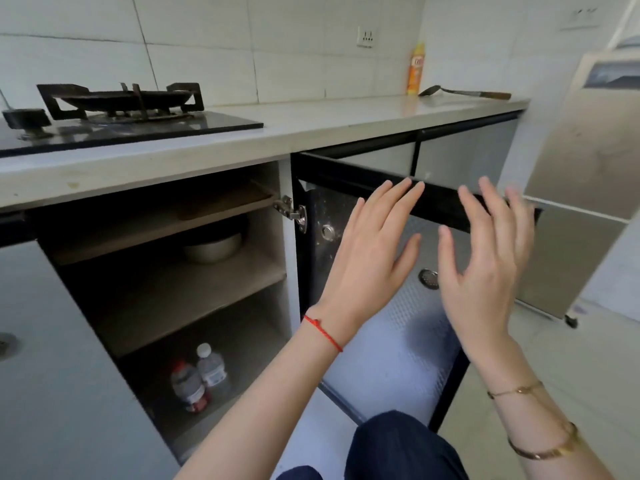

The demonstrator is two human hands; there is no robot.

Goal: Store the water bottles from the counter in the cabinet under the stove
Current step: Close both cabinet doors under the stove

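Observation:
Two water bottles stand side by side on the bottom shelf of the open cabinet under the stove (114,109): one with a red cap and red label (188,386), one with a white cap (212,367). The cabinet door (391,327) hangs open to the right. My left hand (372,251) is raised in front of the door, fingers spread, its fingertips at the door's dark top rail. My right hand (485,258) is beside it, also open and holding nothing.
A metal bowl (213,249) sits on the middle shelf, a board (225,202) above it. On the counter (311,129) lie an orange spray bottle (415,69) and a spatula (464,92) at the far end. A steel appliance (581,188) stands at right.

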